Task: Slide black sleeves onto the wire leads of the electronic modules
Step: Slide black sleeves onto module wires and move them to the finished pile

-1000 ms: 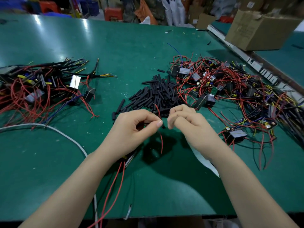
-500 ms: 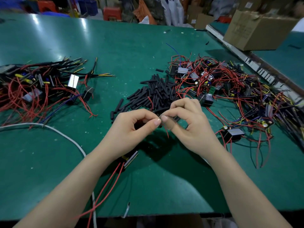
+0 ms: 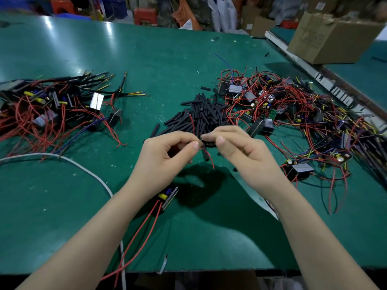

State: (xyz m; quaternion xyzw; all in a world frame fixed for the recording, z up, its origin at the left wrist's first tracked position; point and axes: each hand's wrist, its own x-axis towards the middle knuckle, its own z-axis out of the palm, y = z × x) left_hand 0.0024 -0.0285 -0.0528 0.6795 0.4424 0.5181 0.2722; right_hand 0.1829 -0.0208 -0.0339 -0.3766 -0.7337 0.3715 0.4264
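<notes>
An electronic module (image 3: 167, 197) is seen hanging beneath the left wrist, its red leads trailing toward the table's near edge. Above it, a red wire lead (image 3: 208, 159) is pinched between thumb and forefinger of the left hand (image 3: 165, 158), with a black sleeve (image 3: 206, 156) already on it, its long axis slanting down and toward the viewer. The sleeve's upper end is pinched by the right hand (image 3: 240, 149), the fingertips of both hands almost touching; a push along that axis is judged to be next. Beyond, the loose sleeve pile (image 3: 199, 118) is flanked by unsleeved modules (image 3: 293, 114) at right and finished modules (image 3: 52, 105) at left on the green table (image 3: 146, 59).
</notes>
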